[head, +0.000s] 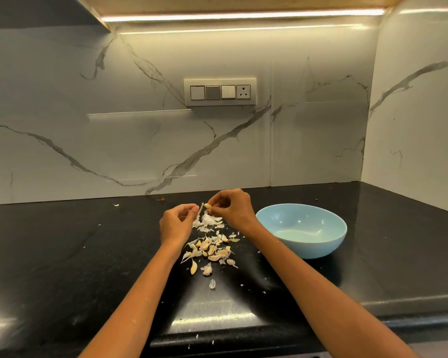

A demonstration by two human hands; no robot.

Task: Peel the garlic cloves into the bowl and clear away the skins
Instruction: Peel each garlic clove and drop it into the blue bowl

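Garlic clove [208, 206]: pale yellow, the right hand [230, 208] is pinching it above the black counter [62, 254]. The left hand [177, 220] is pinching a strip of skin [200, 210]. Unpeeled cloves [210, 250] and papery skins [207, 221] are lying beside the pale blue bowl [301, 229]. No legible writing.

A black stone countertop [62, 254] meets a white marble-look backsplash [88, 125] with grey veins. A switch panel [219, 92] sits on the wall. A warm light strip [243, 15] glows under the overhead cabinet [36, 9].
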